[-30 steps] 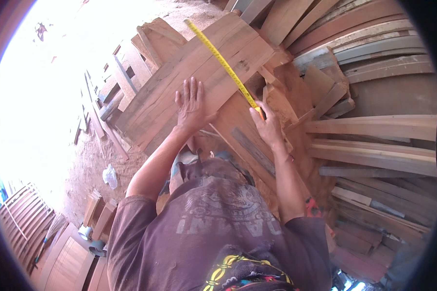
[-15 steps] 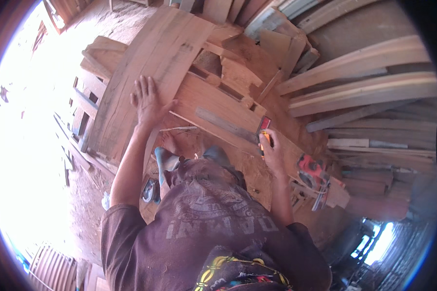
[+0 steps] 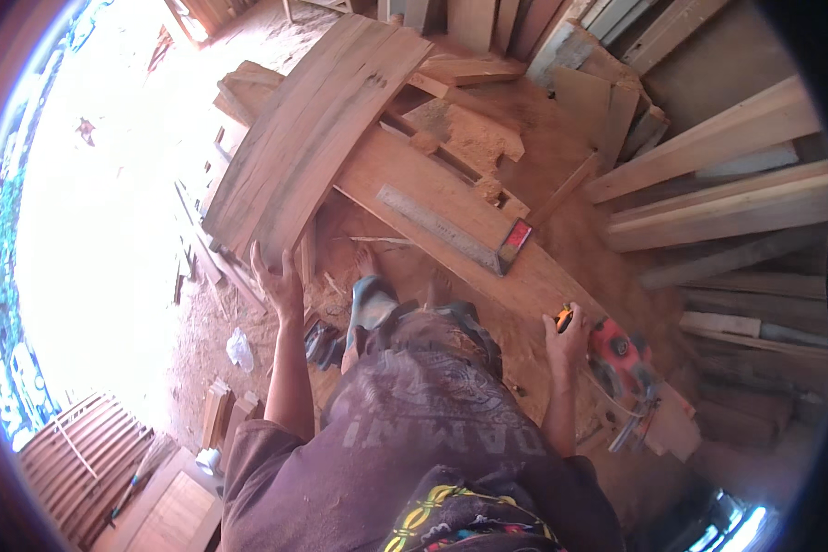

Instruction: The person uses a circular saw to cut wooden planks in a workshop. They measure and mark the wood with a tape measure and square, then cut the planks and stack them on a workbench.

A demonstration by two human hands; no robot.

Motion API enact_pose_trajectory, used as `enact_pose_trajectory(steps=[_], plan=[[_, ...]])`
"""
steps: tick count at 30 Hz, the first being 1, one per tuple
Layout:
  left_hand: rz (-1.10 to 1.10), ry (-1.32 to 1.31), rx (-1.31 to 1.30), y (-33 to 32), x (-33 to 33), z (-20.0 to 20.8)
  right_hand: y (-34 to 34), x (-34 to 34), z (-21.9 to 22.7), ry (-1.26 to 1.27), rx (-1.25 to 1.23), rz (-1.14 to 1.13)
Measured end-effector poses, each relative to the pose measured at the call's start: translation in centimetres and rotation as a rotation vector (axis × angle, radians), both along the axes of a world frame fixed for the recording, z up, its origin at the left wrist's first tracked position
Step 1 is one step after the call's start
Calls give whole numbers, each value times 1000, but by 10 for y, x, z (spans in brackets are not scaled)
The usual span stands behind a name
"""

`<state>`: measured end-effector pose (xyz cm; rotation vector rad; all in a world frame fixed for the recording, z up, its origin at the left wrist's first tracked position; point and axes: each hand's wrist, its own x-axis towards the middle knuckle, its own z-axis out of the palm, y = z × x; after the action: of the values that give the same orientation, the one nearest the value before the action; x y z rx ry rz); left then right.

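Observation:
My right hand is closed around a small orange and black tape measure, held near the right end of a long plank. Left of it, a square with a steel blade and a red-marked stock lies on that plank. A wide, dark-streaked board rests across the plank's far left end. My left hand is at the near lower end of this board, fingers apart; whether it touches the edge I cannot tell.
A red power tool sits at the plank's right end, beside my right hand. Long timbers are stacked on the right. Sawdust covers offcuts behind the plank. Another dark tool lies on the floor by my leg.
My left hand has slid off the wide board's face toward its near end. My right hand has moved away from the square, toward the red power tool, with the tape measure still held.

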<state>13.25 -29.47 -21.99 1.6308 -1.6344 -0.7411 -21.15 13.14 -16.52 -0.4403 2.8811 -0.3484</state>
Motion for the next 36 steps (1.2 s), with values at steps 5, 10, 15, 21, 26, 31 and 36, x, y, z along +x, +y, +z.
enact_pose_trajectory(steps=[5, 10, 15, 21, 26, 31, 36], plan=[[212, 125, 39, 32, 50, -36, 5, -6, -5, 4, -18, 59], [347, 495, 310, 30, 59, -22, -3, -7, 17, -39, 120, 93], [338, 673, 435, 12, 61, -18, -18, -21, 20, 181, 55, 62], [293, 754, 561, -13, 53, -24, -126, -39, 34, 24, -188, 215], [224, 741, 558, -17, 50, -28, -248, -43, 46, -100, -274, 431], [195, 680, 642, -14, 56, -24, -377, -97, 19, -93, -299, 677], [222, 686, 650, -13, 54, -5, -520, -145, 21, 70, -263, 780]])
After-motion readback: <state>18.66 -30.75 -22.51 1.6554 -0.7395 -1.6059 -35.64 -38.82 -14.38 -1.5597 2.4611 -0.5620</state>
